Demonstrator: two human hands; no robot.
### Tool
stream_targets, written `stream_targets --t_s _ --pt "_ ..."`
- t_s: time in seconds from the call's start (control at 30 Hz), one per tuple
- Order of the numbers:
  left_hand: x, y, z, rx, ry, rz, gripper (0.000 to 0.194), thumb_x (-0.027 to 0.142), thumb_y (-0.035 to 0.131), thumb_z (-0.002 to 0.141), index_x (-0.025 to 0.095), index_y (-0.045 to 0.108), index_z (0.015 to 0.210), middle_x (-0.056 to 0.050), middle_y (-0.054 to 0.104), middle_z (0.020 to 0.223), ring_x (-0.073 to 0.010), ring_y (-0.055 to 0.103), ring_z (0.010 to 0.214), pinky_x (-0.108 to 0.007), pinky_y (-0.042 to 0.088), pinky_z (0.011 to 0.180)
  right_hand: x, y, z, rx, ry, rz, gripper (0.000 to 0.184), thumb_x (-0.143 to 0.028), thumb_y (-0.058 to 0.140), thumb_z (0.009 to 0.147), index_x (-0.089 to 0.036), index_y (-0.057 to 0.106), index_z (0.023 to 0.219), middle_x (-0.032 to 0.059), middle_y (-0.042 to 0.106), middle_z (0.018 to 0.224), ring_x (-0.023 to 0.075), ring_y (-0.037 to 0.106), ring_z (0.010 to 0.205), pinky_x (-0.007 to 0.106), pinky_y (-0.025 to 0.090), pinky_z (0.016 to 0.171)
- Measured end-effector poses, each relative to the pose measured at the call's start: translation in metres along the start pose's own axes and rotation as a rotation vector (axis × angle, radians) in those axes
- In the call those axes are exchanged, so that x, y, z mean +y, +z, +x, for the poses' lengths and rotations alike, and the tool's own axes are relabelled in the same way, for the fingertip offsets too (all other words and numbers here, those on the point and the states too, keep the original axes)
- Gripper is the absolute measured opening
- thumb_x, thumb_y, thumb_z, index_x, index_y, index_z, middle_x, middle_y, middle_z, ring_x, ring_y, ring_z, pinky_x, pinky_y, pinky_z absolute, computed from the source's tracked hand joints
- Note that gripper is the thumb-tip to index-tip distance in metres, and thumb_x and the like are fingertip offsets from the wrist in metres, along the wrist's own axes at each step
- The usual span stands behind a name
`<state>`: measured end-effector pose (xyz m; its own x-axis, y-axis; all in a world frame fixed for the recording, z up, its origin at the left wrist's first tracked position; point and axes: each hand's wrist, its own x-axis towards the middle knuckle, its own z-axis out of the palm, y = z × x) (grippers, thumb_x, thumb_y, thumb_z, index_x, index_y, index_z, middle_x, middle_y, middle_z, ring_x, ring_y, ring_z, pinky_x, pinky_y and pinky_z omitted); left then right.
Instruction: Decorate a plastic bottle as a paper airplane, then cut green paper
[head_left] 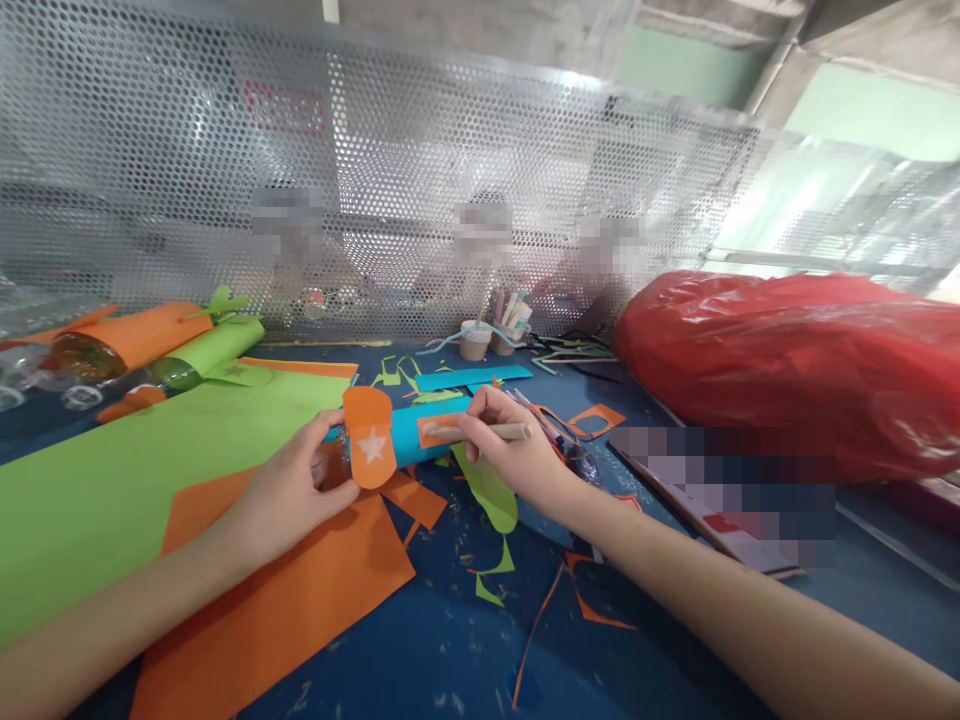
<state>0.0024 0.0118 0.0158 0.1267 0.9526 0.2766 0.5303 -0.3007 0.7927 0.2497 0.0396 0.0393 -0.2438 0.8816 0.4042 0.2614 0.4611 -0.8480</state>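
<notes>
A plastic bottle wrapped in blue paper lies sideways above the table. Around its end, my left hand is closed. Near those fingers an orange rounded flap with a pale star sticks out. My right hand pinches a pale, slim pen-like stick. The stick's front end lies over a small orange rectangle on the blue wrap; whether it touches cannot be made out. Beneath the right hand a lime-green rounded strip extends toward me.
Orange sheets and a large lime-green sheet cover the left side. Other paper-wrapped bottles lie behind them. Scraps are scattered on the blue table. Cups with sticks, a red plastic bag and perforated metal stand beyond.
</notes>
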Motion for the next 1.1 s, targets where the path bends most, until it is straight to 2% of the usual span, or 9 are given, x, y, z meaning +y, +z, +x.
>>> stream_targets --t_s 0.3,0.53,0.7,0.93,1.1 --pt "-0.0021 0.0003 -0.0017 0.001 -0.018 0.010 0.055 0.038 0.066 0.073 0.025 0.051 0.124 -0.001 0.076 0.090 -0.0286 0.076 0.084 -0.038 0.061 0.075 0.0026 0.0003 0.0005 -0.013 -0.004 0.011 0.021 -0.029 0.057 0.086 -0.024 0.045 0.070 -0.0065 0.054 0.054 0.0111 0.048 0.049 0.026 0.036 0.052" --pt "-0.0034 -0.0003 -0.0003 -0.042 -0.036 -0.011 0.059 0.042 0.064 0.073 0.023 0.045 0.125 -0.007 0.076 0.103 -0.0313 0.075 0.096 -0.044 0.059 0.088 -0.0016 0.0003 -0.0009 -0.027 0.003 0.019 0.021 -0.029 0.056 0.087 -0.024 0.044 0.071 -0.0065 0.054 0.054 0.0111 0.049 0.050 0.026 0.037 0.053" --pt "-0.0019 0.0002 0.0005 -0.033 -0.047 -0.018 0.062 0.044 0.065 0.072 0.021 0.044 0.126 -0.011 0.074 0.109 -0.0317 0.075 0.096 -0.047 0.058 0.088 -0.0025 0.0005 -0.0013 -0.025 -0.001 0.007 0.020 -0.029 0.057 0.086 -0.024 0.045 0.071 -0.0065 0.053 0.054 0.0110 0.048 0.050 0.026 0.038 0.052" --pt "-0.0042 0.0003 -0.0005 -0.010 -0.015 0.008 0.058 0.040 0.065 0.072 0.022 0.047 0.124 -0.008 0.076 0.102 -0.0300 0.076 0.091 -0.044 0.060 0.082 0.0001 0.0013 0.0005 -0.031 -0.015 0.009 0.020 -0.029 0.057 0.085 -0.024 0.044 0.071 -0.0061 0.054 0.054 0.0119 0.050 0.050 0.026 0.039 0.053" --pt "-0.0062 0.0006 -0.0010 0.005 -0.001 0.004 0.058 0.039 0.067 0.073 0.024 0.048 0.125 -0.007 0.075 0.106 -0.0302 0.076 0.092 -0.041 0.060 0.083 -0.0003 0.0013 0.0001 -0.034 -0.009 0.018 0.020 -0.029 0.056 0.085 -0.024 0.044 0.071 -0.0064 0.053 0.054 0.0119 0.049 0.050 0.026 0.039 0.052"
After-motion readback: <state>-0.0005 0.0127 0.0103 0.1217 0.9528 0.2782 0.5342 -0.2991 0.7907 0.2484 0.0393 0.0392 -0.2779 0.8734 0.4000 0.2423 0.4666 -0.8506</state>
